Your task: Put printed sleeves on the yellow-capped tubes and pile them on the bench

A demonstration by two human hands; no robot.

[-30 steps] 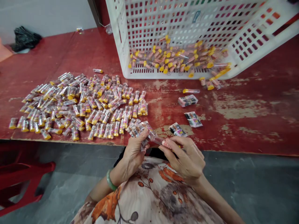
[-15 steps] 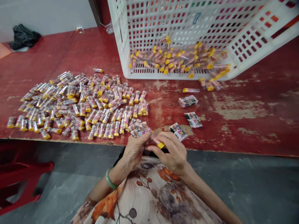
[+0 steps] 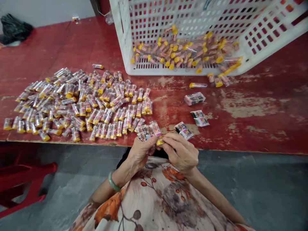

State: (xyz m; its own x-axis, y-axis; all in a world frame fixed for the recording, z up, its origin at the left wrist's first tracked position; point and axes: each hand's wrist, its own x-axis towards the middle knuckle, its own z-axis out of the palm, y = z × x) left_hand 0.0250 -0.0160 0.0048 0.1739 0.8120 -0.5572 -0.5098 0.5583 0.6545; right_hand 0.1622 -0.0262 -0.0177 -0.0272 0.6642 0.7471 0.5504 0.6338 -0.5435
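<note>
Clock centred on the two hands, risks left to right: at 9 to 10 o'clock our heap of wrapped tubes [image 3: 83, 109] runs close to the near edge of the table [image 3: 48, 48]; a sweep of the left forearm could knock the front ones off. Left hand [image 3: 139, 150] is gripping a fan of printed sachets [image 3: 145, 131] under the thumb; slick layers sharing one pinch, so we could see them slide or bend if the thumb eases. Dead centre, between the hands, is the yellow-ended tube [image 3: 157, 133]. Right hand [image 3: 181, 152] looks to be pinching its yellow end; an off-axis push could crease or split the film. At 3 o'clock a loose sachet [image 3: 183, 131] lies just beyond the right knuckles, so a careless reach could shove it. Near 1 o'clock, tubes lie in the white basket [image 3: 154, 71]; stray tubes [image 3: 218, 80] outside its near rim at 2 could roll if we bump it. Looks, left to right: our sachets are flat, glossy, photo-printed, mostly black and white; we can't count the layers. Tube leans toward 11 o'clock, pinkish-purple print, shiny, yellow end nearest us, partly behind fingertips. We can't tell whether the print is on a sleeve or the tube.
</note>
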